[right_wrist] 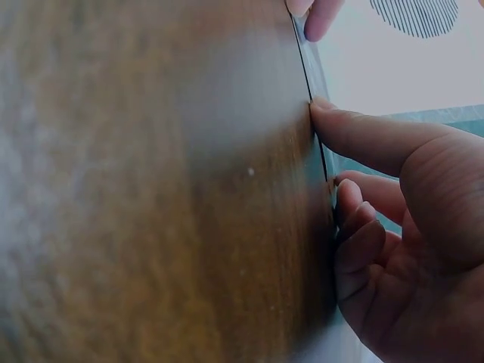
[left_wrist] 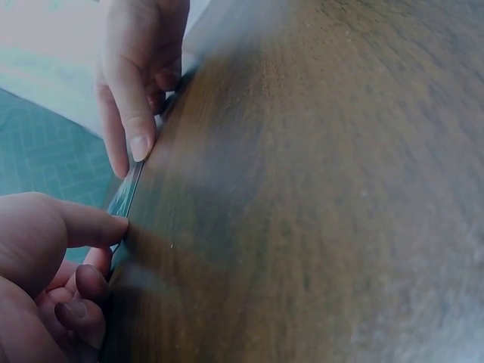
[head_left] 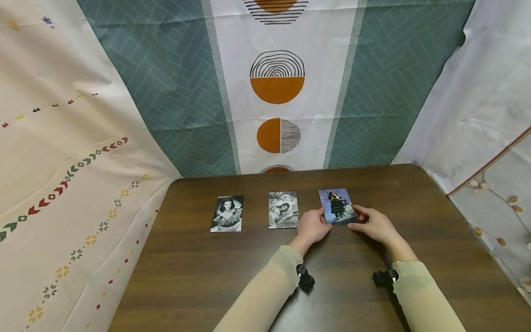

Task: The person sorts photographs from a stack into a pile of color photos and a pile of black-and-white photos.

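Note:
A colour photo card [head_left: 337, 206], showing a dark-clad figure on a blue-violet ground, lies slightly turned at the right of a row on the table. My left hand [head_left: 313, 226] holds its left side near the lower corner, and my right hand [head_left: 374, 224] holds the lower right corner. Seen edge-on in the left wrist view, the card is a thin strip with a thumb [left_wrist: 98, 225] at its near edge. The right wrist view has the right thumb [right_wrist: 355, 132] on that edge, other fingers curled beyond. Beside my left hand lies a black-and-white photo card [head_left: 284, 210].
Another black-and-white photo card [head_left: 227, 213], a portrait of a person, lies further left. All three rest near the back of the brown wooden table [head_left: 199, 276]. Patterned cloths, among them a green and white one [head_left: 182, 92], hang behind and at both sides.

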Tool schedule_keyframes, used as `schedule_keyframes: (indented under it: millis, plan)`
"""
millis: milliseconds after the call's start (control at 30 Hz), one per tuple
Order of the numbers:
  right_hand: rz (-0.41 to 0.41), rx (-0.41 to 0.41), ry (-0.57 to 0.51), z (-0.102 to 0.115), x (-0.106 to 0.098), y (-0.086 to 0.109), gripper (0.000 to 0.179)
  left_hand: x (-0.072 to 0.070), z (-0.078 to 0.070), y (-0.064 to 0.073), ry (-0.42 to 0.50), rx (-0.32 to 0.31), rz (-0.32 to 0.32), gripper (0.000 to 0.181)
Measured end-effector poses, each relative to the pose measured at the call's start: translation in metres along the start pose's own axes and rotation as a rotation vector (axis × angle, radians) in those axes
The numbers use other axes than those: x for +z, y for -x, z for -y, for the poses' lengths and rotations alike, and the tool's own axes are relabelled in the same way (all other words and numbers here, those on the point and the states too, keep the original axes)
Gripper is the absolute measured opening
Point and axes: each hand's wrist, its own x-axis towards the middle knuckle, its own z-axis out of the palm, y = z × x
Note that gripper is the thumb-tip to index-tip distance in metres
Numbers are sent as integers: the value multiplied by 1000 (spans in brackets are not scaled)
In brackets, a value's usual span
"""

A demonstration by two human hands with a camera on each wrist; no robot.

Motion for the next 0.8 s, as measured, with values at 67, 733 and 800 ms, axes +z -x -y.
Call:
schedule_keyframes:
  millis: [67,733,800]
  plan:
    - [-2,3,3,0,0,-1,79,-1,0,0,-6,2,-1,65]
    - [-12,24,-59,3,-2,3,75,-2,-1,0,-12,10,2,63]
    - [-13,24,-61,3,-2,4,75,-2,-1,0,-5,14,1,64]
